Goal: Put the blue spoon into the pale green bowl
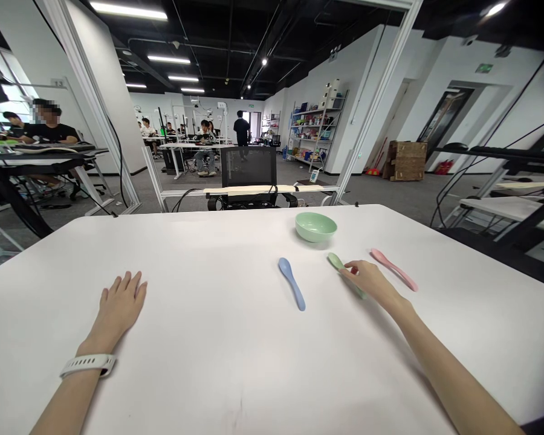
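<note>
The right hand [365, 279] is curled over a green plastic spoon [336, 261], its fingers [351, 266] closed on the spoon where it lies on the white table [208, 362]; the left hand [120, 305] is well apart, open and flat on the tabletop with its fingers spread, a white watch [88, 365] on the wrist; the green plastic spoon lies between a blue plastic spoon [292, 284] and a pink plastic spoon [393, 269]; a pale green bowl [316, 226] stands beyond them, near the table's far edge.
</note>
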The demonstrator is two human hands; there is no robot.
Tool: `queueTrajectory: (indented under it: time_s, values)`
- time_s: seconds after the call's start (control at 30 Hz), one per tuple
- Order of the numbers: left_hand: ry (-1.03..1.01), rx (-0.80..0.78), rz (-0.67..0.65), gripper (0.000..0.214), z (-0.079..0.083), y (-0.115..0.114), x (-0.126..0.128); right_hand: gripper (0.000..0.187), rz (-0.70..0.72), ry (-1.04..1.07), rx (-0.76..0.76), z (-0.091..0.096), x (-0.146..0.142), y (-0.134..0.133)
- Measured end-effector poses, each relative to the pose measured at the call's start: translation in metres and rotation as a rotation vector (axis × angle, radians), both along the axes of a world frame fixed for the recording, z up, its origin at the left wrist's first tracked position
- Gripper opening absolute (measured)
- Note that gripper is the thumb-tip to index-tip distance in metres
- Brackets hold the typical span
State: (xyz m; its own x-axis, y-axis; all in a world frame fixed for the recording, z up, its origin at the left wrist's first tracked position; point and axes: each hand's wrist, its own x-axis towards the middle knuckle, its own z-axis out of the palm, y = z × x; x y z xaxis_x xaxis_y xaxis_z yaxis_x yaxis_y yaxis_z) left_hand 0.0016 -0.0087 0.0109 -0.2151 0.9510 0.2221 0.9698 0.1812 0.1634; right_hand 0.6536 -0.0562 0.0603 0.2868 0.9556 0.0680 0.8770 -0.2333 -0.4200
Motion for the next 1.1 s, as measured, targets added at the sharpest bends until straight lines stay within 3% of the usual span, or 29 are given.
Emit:
queueTrajectory:
  time_s: [0.23, 0.47, 0.73, 1.1]
  values:
    - [0.007, -0.007, -0.002, 0.076, -0.001, 0.001, -0.001, 0.046, -0.025, -0.018, 0.011, 0.0, 0.01, 0.004]
    - [-0.006, 0.017, -0.006, 0.074, -0.001, 0.0, -0.001, 0.053, 0.067, -0.126, 0.264, -0.011, 0.039, 0.02]
    - [-0.02, 0.006, -0.005, 0.076, 0.004, -0.002, 0.003, 0.056, 0.148, -0.032, 0.149, -0.043, 0.053, 0.033]
    - [0.003, -0.004, -0.015, 0.073, 0.008, -0.008, 0.006, 0.055, 0.115, 0.022, 0.214, -0.063, 0.063, 0.041]
